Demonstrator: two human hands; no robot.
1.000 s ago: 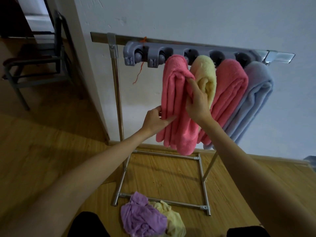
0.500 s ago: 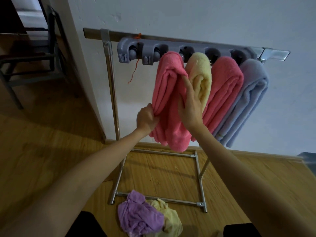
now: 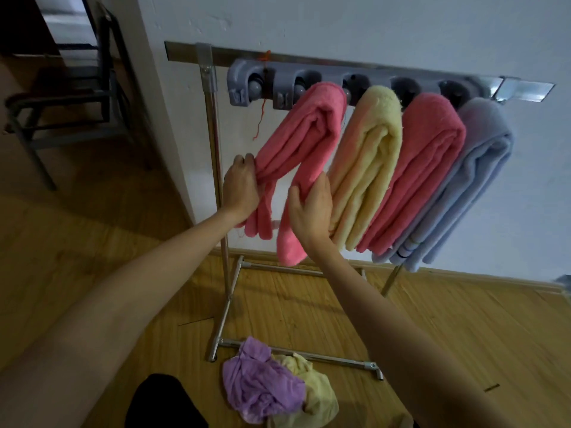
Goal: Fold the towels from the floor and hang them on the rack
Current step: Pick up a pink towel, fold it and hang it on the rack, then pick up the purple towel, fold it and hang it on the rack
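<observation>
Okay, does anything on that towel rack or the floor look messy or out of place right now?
Yes. The leftmost pink towel hangs splayed, its two halves pulled apart between the left hand and right hand, unlike its neat neighbours. A purple towel and a yellow towel lie crumpled on the floor.

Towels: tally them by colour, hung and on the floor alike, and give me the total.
Pink: 2, the left pink towel held by both hands and the right pink towel, both on the rack.
Yellow: 2, one hung, one crumpled on the floor.
Blue: 1, hung.
Purple: 1, crumpled on the floor.
Total: 6.
</observation>
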